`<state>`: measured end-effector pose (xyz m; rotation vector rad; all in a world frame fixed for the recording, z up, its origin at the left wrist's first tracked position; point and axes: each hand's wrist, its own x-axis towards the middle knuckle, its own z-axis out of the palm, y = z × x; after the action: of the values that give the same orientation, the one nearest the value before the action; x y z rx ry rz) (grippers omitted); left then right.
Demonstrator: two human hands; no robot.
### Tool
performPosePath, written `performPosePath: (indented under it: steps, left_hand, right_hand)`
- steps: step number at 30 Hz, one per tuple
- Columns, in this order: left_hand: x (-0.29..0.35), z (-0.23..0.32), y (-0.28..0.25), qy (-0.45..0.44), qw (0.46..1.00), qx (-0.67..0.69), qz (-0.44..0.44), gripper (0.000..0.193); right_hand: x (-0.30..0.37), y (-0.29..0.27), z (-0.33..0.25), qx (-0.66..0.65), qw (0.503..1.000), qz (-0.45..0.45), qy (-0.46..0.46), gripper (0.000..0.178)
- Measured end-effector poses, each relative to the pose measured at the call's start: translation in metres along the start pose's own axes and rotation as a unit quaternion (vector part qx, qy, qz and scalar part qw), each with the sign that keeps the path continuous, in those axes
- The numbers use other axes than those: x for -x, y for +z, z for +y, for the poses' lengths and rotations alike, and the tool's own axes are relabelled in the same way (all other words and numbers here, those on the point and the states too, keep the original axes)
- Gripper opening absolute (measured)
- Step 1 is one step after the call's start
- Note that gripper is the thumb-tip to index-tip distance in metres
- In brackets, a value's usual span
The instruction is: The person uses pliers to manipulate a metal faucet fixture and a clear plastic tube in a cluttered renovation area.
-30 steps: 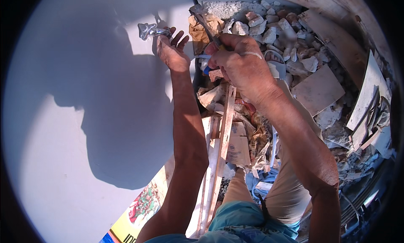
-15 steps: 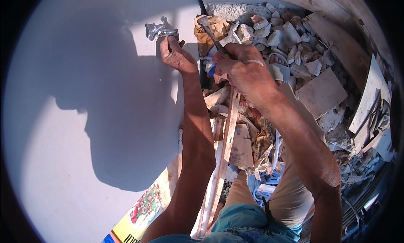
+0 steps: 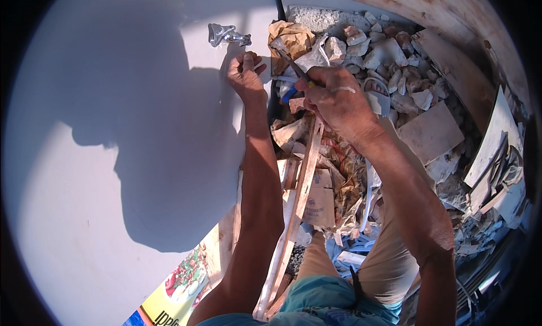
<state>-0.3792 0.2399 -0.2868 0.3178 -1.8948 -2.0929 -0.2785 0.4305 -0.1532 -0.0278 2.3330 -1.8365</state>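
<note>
A shiny silver metal fitting (image 3: 228,36) is on the smooth pale grey surface at upper left. Just below it, my left hand (image 3: 247,77) is closed in a pinch, a small gap from the fitting; anything between the fingertips is too small to make out. My right hand (image 3: 344,103) grips a slim tool (image 3: 294,65) with a dark shaft, a flattened pale tip and some yellow by the handle. Its tip points up and left, beside crumpled brown paper (image 3: 293,39). The tool's exact kind does not show.
The pale panel (image 3: 73,213) fills the left, under a large shadow. Broken stones (image 3: 395,55) lie in a heap at right, with flat boards (image 3: 432,131) among them. A long wooden strip (image 3: 299,213) runs between my arms. A dark cable (image 3: 279,4) passes at the top.
My left hand has come off the metal fitting and now sits slightly below and right of it. My right hand still holds the tool, its tip a little lower.
</note>
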Motion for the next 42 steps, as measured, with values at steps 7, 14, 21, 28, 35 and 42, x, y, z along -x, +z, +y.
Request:
performPosePath:
  steps: [7, 14, 21, 28, 35, 42]
  left_hand:
    - [0.092, 0.032, 0.0, -0.216, 0.888, 0.265, -0.306, 0.048]
    - [0.125, 0.041, -0.009, -0.241, 0.921, 0.218, -0.213, 0.035]
    - [0.103, 0.053, -0.001, -0.258, 0.927, 0.177, -0.208, 0.025]
    - [0.079, 0.05, 0.024, -0.226, 0.933, 0.18, -0.215, 0.024]
    - [0.052, 0.042, 0.049, -0.197, 0.941, 0.167, -0.219, 0.029]
    - [0.037, 0.024, 0.058, -0.193, 0.948, 0.11, -0.227, 0.035]
  right_hand:
    - [-0.003, -0.007, -0.019, -0.089, 0.979, -0.041, 0.177, 0.026]
    - [-0.019, -0.006, 0.007, 0.136, 0.99, -0.011, 0.025, 0.022]
    - [-0.063, -0.015, 0.061, 0.3, 0.946, 0.081, -0.091, 0.025]
    - [-0.115, -0.018, 0.06, 0.293, 0.951, 0.087, -0.054, 0.031]
    - [-0.165, -0.027, 0.07, 0.318, 0.935, 0.058, -0.147, 0.028]
    - [-0.201, -0.023, 0.095, 0.289, 0.941, 0.02, -0.173, 0.025]
